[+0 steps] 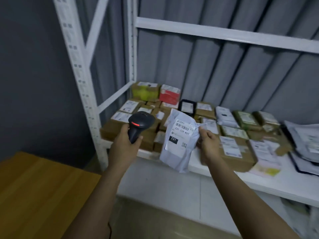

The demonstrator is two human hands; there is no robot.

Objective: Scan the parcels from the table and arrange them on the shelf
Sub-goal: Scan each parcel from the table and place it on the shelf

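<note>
Beside the white metal shelf (pixel 195 163), the right hand (pixel 208 142) pinches an upright grey plastic mailer parcel (pixel 179 144), nearer it; the left hand (pixel 126 140) grips a black handheld scanner (pixel 139 125)

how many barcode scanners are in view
1: the black scanner is gripped in the left hand, raised in front of the shelf. No other shows.

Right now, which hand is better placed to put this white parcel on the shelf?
The right hand: it already grips the white parcel by its edge, just in front of the shelf. The left hand holds the scanner.
</note>
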